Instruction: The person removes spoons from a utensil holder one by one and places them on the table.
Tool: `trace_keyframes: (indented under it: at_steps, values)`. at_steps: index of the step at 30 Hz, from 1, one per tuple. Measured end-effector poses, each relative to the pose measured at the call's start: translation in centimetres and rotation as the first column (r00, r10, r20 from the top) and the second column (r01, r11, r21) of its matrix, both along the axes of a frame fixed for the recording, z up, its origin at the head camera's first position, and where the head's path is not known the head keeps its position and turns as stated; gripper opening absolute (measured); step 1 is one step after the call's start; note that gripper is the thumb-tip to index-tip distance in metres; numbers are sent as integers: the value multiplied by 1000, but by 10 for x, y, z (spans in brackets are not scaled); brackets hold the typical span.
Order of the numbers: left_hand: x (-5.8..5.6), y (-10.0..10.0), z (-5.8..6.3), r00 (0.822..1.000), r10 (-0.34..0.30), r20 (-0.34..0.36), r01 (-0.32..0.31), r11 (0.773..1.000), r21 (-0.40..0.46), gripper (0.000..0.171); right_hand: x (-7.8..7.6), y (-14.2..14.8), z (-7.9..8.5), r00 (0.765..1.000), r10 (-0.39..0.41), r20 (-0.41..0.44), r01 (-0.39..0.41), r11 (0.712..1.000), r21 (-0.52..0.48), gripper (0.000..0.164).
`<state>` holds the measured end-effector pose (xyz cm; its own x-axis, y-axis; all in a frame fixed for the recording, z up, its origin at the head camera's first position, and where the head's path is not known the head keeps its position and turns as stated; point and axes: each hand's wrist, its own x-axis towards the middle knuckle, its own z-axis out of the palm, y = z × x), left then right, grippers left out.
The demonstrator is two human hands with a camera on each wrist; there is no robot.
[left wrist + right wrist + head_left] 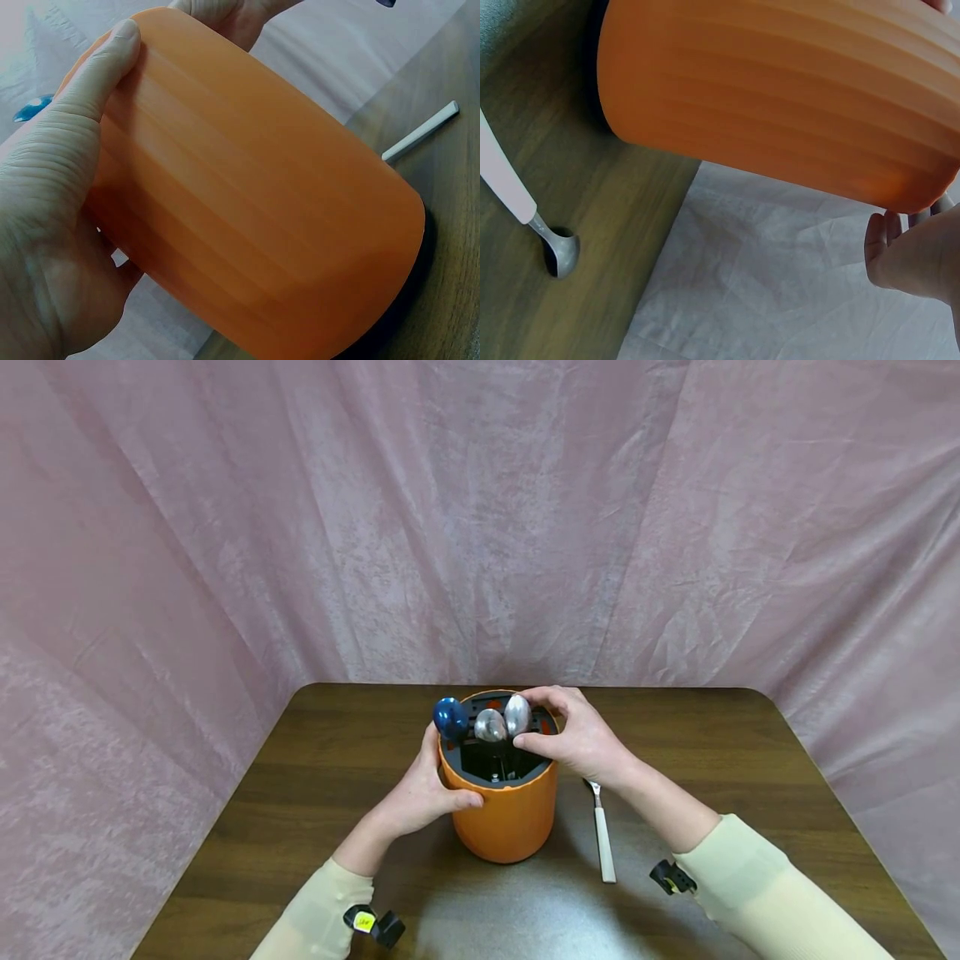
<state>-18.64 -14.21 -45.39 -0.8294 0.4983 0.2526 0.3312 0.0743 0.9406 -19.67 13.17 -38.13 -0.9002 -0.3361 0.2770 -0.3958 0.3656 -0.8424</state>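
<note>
Head view: orange container (504, 827), round and smooth-looking, upright on the brown wooden table (360, 718). Inside its rim, a dark grey insert (454, 760) with small slots and red-orange marks, set around a black opening. Above that, 3 spoon bowls close together: glossy blue spoon (451, 718) at left, central silver spoon (491, 726), right silver spoon (517, 715). Left hand (423, 789) clamped on the container's left side, thumb across the front just below the rim, fingers toward the back. Right hand (576, 732) over the right of the rim, thumb and forefinger pinched on the bowl of the right silver spoon. Forearms angled inward, cream sleeves (772, 885). On the table just right of the container: white-handled utensil (604, 847). Behind: pink curtain (480, 527).

Left wrist view: container wall in broad lengthwise ribs, matte orange, shadowed near the base. Left thumb stretched along the wall toward the rim, palm at the side, fingers mostly hidden. Blue spoon partly visible beyond the thumb.

Right wrist view: same ribbed wall, base on the table. Right hand bent at the rim, fingers curled; grip on the spoon hidden at this angle. Utensil apart from the container, grey metal head scooped.
</note>
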Motion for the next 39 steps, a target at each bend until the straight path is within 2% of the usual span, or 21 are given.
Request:
trace_keyframes:
  at_steps: [10, 17, 26, 32, 39]
  values:
    - [0, 0, 0, 1000, -4, -14, 4, 1000, 3, 116, 3, -1, -3, 998, -15, -56, 15, 1000, -3, 46]
    - [-2, 1, 1, 1000, -25, -19, 26, 999, 31, 120, 2, -1, -3, 995, -27, -91, 23, 999, -48, 45]
    - [-1, -1, 2, 1000, 4, 1, -4, 1000, -1, 115, 2, -1, 3, 992, -23, -122, 7, 991, -132, 45]
    - [-1, -1, 3, 1000, -11, 17, 10, 1000, 16, 116, 2, 0, 10, 991, 2, -130, -24, 985, -168, 44]
    - [-3, 0, 4, 1000, -28, 13, 28, 999, 38, 118, 1, 3, 17, 995, 1, -103, -23, 976, -218, 46]
